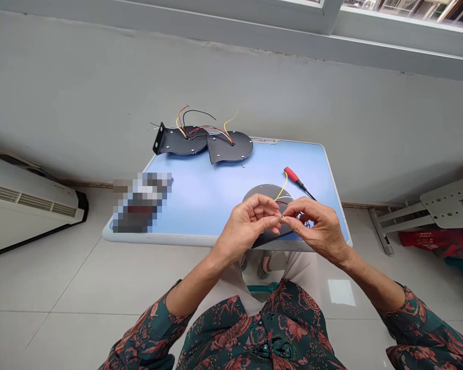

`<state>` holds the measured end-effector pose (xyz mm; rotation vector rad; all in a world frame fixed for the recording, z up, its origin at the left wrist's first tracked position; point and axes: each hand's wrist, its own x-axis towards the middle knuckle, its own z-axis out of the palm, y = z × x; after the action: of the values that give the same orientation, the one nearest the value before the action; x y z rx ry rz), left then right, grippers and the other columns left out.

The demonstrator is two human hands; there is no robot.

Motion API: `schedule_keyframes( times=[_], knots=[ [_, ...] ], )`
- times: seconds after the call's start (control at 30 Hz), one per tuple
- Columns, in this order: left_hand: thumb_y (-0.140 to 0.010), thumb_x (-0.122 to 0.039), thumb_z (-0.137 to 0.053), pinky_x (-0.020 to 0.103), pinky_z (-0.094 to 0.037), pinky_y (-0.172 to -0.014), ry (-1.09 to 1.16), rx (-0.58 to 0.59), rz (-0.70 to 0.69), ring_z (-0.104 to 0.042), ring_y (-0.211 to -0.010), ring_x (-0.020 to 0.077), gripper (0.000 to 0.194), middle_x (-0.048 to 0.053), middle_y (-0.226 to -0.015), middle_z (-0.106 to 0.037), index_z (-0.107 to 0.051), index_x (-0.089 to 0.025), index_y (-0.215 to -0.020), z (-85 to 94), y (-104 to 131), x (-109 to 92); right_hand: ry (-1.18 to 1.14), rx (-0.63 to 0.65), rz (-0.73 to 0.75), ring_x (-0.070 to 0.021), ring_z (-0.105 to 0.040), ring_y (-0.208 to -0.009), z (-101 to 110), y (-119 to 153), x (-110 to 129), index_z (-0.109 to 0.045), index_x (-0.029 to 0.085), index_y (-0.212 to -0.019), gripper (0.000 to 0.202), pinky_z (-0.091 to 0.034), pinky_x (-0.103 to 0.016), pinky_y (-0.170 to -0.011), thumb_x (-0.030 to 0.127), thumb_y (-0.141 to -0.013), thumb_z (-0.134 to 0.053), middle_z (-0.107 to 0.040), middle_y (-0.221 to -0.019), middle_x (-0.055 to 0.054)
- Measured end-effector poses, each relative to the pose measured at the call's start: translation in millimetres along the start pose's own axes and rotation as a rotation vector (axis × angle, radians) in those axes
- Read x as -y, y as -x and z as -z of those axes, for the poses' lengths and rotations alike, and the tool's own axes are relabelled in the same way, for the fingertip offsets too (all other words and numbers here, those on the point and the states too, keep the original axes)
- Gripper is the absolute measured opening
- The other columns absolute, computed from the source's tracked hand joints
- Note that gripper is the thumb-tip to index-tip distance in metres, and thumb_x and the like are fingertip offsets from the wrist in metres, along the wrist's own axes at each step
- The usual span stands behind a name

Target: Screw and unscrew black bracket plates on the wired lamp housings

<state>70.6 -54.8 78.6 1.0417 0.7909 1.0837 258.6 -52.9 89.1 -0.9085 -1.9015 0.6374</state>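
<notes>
My left hand (251, 220) and my right hand (315, 223) meet fingertip to fingertip over the near right part of the table. Both are closed in a pinch around something tiny and pale where they touch, too small to name. Beneath them lies a round black plate (265, 191), partly covered by my hands, with yellow, white and red wires coming from it. Just beyond my right hand, a screwdriver (293, 177) with a red and black handle rests on the table, its handle end pointing away from me.
Two more black plates (237, 147) (183, 141) with screws and loose wires lie at the table's far left. Near them sits a small screw (243, 165). A blurred-out object occupies the left edge of the blue table (200, 205). A wall stands behind.
</notes>
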Motion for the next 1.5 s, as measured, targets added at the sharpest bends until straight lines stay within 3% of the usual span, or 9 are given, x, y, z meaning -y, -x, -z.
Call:
schedule_keyframes(
  times=[0.4,0.77,0.97,1.23,1.5],
  knots=[
    [-0.076,-0.031,-0.087,0.025,-0.060,-0.064,0.007,0.024,-0.011,-0.064,-0.063,0.0098,0.027,-0.001,-0.078,-0.068,-0.067,-0.015,-0.085,-2.9,3.8,0.5,-0.119,0.045,-0.096,-0.0135,-0.065,-0.072,1.7,5.8,3.1,-0.073,0.020,-0.084,0.007,-0.051,-0.022,-0.048,0.020,-0.091,-0.073,-0.072,-0.083,-0.004],
    [-0.081,-0.027,-0.080,0.024,-0.058,-0.062,-0.052,0.029,-0.039,-0.065,-0.066,0.0110,0.022,-0.001,-0.076,-0.068,-0.063,-0.017,-0.089,-1.3,5.9,5.0,-0.102,0.024,-0.075,-0.0147,-0.068,-0.078,-0.8,8.7,0.6,-0.078,0.022,-0.091,0.003,-0.053,-0.022,-0.052,0.019,-0.090,-0.077,-0.076,-0.089,-0.004],
    [-0.079,-0.031,-0.082,0.024,-0.059,-0.061,-0.042,0.016,-0.026,-0.065,-0.066,0.0110,0.029,-0.001,-0.076,-0.068,-0.059,-0.018,-0.087,-1.9,3.3,8.9,-0.175,-0.011,-0.193,-0.0142,-0.067,-0.072,-2.6,11.5,5.2,-0.080,0.022,-0.088,0.005,-0.055,-0.022,-0.048,0.024,-0.090,-0.076,-0.076,-0.085,-0.004],
    [-0.079,-0.025,-0.079,0.022,-0.057,-0.060,-0.040,0.038,0.024,-0.065,-0.065,0.0105,0.023,-0.001,-0.075,-0.068,-0.060,-0.017,-0.088,0.3,8.1,12.0,-0.221,0.067,-0.326,-0.0131,-0.068,-0.069,-1.9,15.0,7.5,-0.080,0.022,-0.088,0.004,-0.060,-0.021,-0.050,0.026,-0.086,-0.080,-0.076,-0.084,-0.003],
    [-0.080,-0.028,-0.079,0.022,-0.056,-0.060,-0.048,0.030,0.020,-0.066,-0.066,0.0113,0.024,-0.001,-0.073,-0.068,-0.059,-0.018,-0.090,2.3,9.2,15.7,-0.195,0.016,-0.278,-0.0153,-0.069,-0.072,-3.6,19.9,5.5,-0.083,0.026,-0.089,0.004,-0.059,-0.023,-0.050,0.029,-0.087,-0.081,-0.078,-0.086,-0.005]
  ],
)
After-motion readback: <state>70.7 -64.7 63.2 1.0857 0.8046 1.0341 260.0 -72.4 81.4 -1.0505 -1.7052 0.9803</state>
